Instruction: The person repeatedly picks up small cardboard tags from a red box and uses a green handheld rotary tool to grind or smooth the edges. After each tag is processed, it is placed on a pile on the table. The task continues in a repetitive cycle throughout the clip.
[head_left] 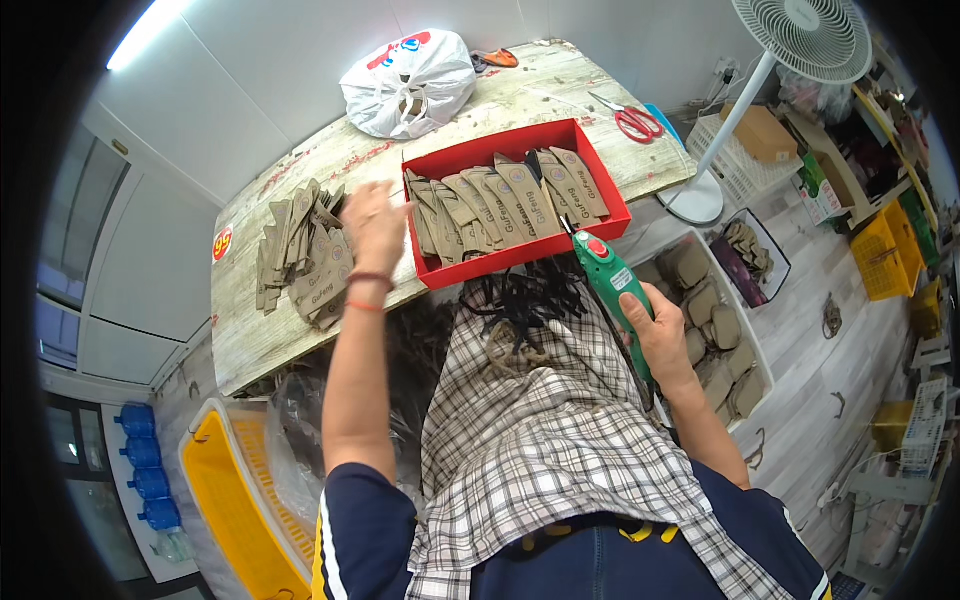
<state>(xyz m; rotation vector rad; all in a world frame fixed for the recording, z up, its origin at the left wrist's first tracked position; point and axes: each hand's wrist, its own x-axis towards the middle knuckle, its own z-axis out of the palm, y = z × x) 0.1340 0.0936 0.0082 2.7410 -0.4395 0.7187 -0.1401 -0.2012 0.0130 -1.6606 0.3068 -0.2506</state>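
My right hand is wrapped round a green handheld power tool with a red button. Its slim dark tip points at the front right of a red box. Tan, leaf-shaped fabric pieces with dark print stand packed in a row inside the box. My left hand, slightly blurred, is above the table between the box and a loose heap of similar tan pieces. Its thumb stands apart from the fingers, and nothing shows in it. Black and tan strands lie bunched on my checked apron below the box.
On the worn wooden table are a white plastic bag and red-handled scissors. A standing fan is at the right. Below it, a white bin holds tan pads. A yellow basket is at the lower left.
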